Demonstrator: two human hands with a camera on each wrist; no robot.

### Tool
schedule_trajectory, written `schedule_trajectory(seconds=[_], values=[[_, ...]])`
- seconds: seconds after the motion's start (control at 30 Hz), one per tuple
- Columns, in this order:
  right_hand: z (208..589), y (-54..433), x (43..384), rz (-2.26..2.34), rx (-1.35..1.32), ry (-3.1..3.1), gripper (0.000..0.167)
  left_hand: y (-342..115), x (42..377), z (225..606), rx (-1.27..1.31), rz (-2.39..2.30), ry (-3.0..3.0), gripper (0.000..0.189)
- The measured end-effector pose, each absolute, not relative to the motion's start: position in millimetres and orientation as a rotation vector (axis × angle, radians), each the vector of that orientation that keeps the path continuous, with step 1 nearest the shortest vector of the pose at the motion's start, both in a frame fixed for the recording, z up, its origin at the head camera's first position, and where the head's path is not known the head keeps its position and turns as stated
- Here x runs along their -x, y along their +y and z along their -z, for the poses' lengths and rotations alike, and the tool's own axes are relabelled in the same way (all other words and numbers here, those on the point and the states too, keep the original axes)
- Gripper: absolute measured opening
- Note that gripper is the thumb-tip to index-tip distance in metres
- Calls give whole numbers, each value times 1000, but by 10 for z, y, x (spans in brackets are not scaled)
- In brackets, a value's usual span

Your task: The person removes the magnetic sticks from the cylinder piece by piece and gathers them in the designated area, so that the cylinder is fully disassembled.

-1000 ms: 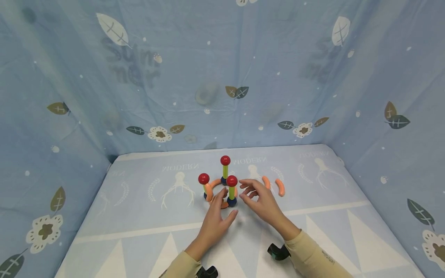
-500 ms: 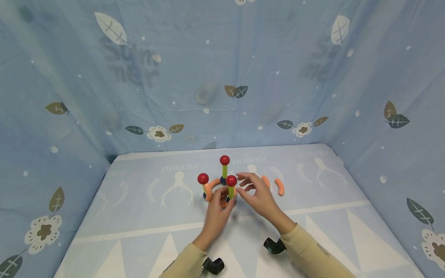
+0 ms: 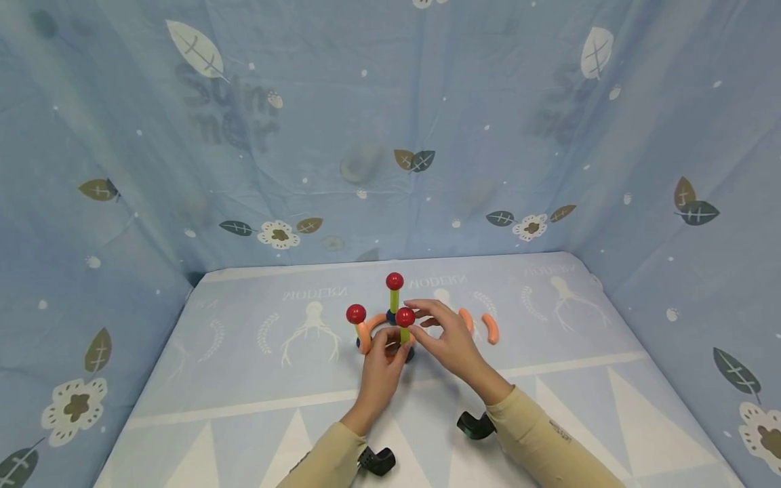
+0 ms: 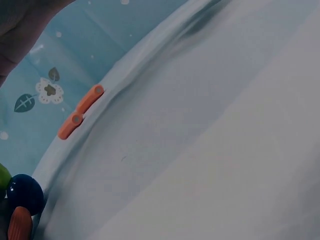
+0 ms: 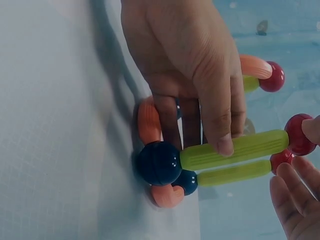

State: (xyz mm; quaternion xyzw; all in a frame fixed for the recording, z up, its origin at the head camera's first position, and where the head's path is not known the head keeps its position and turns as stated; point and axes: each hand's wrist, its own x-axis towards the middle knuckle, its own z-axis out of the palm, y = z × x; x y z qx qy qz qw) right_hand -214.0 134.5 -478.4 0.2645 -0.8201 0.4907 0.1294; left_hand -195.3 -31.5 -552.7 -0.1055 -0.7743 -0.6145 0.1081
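A magnetic ball-and-rod construction stands on the table, with upright green rods, dark blue balls at the base and red balls on top. Curved orange rods (image 5: 149,122) link the base balls. My left hand (image 3: 379,373) grips the front green rod (image 5: 255,146), its thumb laid along the side and the other fingers behind. Above it, my right hand (image 3: 450,342) pinches the front red ball (image 3: 405,316) between thumb and fingers. That rod's dark blue ball (image 5: 159,162) sits below the left hand. An orange curved rod (image 3: 364,337) hangs from the left red ball (image 3: 356,313).
Two loose orange curved rods, one nearer (image 3: 466,320) my right hand and one farther right (image 3: 491,328), lie on the table (image 3: 244,366). A black wrist-camera mount (image 3: 377,461) juts from each sleeve. A patterned blue curtain (image 3: 390,135) encloses the table's back and sides.
My left hand has moved up and closed round the front green rod. My right hand has shifted left, and its thumb and fingers now meet the front red ball.
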Motion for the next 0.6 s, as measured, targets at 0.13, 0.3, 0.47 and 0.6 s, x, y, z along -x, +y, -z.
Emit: schedule_trajectory(seconds=[0.13, 0.3, 0.47, 0.6], values=[[4790, 1332, 2150, -1423, -817, -2354, 39, -310, 1963, 5522, 270, 1805, -2311, 28], [4783, 1327, 2146, -1440, -821, -2351, 36, -305, 1971, 5516, 262, 1777, -2331, 26], [4765, 1326, 2147, -1450, -794, -2381, 35, -308, 1991, 5525, 278, 1769, -2322, 25], [4761, 1326, 2151, -1431, -780, -2385, 34, -307, 2005, 5530, 279, 1768, -2322, 24]])
